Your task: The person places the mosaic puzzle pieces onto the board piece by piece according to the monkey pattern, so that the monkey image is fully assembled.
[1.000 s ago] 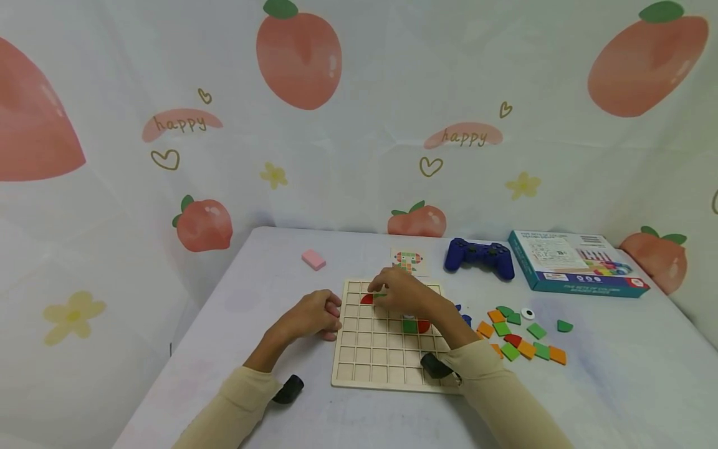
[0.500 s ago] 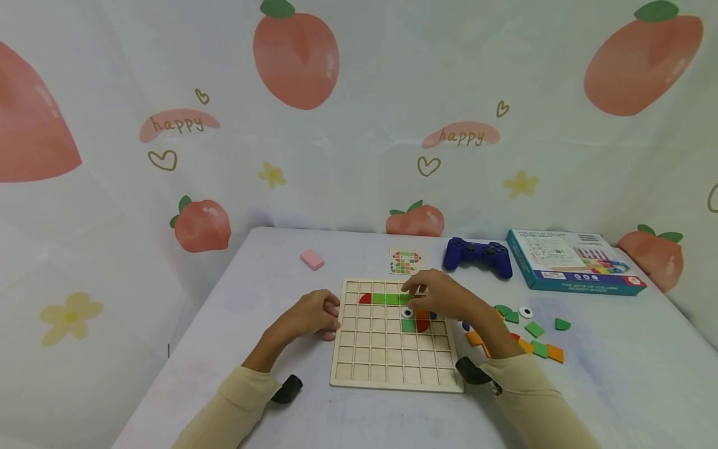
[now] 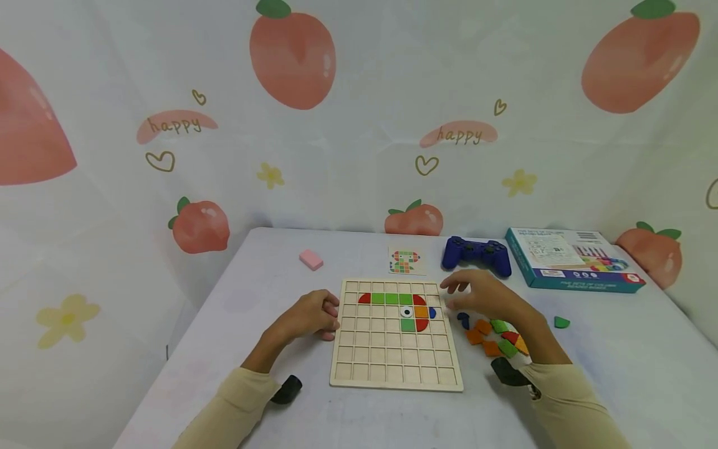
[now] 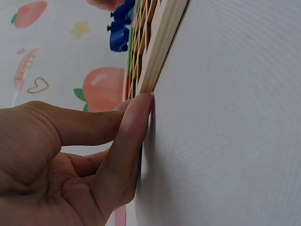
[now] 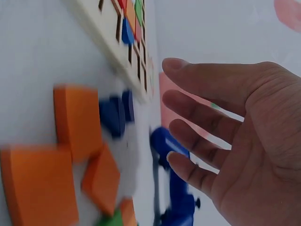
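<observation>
Wooden board (image 3: pixel 371 358): left hand (image 3: pixel 313 315) touches it, grip unclear; right hand (image 3: pixel 485 295) spread, near.

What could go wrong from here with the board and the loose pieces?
1. The left hand touches the wooden grid board at its left edge; a push might slide it into the blue pieces beside its right edge.
2. The right forearm partly hides the loose tiles in the head view, so lowering the right hand could scatter some.
3. The green rounded tile lies apart and might be overlooked.
</observation>
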Demonstrator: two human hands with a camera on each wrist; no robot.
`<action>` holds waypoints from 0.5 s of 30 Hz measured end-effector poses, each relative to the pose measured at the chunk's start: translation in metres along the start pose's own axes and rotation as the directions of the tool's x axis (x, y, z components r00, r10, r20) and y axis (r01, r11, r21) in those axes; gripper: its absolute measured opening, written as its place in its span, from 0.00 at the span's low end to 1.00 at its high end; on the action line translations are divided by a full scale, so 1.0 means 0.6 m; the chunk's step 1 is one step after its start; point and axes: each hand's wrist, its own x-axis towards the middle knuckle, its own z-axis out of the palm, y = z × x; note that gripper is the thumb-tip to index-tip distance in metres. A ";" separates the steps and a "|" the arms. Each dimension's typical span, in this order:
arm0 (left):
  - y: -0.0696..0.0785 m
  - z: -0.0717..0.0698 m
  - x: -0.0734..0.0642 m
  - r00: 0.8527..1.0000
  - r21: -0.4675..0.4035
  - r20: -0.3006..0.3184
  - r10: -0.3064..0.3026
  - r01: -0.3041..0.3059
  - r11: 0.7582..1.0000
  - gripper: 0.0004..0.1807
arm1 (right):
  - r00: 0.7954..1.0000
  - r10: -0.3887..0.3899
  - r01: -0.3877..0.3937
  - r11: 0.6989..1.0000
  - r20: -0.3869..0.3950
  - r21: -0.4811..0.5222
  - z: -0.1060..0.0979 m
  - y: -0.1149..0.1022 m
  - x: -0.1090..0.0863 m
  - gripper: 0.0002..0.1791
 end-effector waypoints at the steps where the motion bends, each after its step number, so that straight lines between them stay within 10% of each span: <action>1: 0.000 0.000 0.000 1.000 -0.001 0.000 -0.003 0.003 1.000 0.24 | 1.000 0.011 -0.011 1.000 -0.004 0.000 -0.003 0.005 -0.004 0.21; 15: 0.000 -0.001 -0.001 1.000 -0.019 0.003 0.001 -0.001 1.000 0.24 | 0.995 0.094 -0.094 0.995 -0.024 0.024 -0.026 0.075 -0.037 0.23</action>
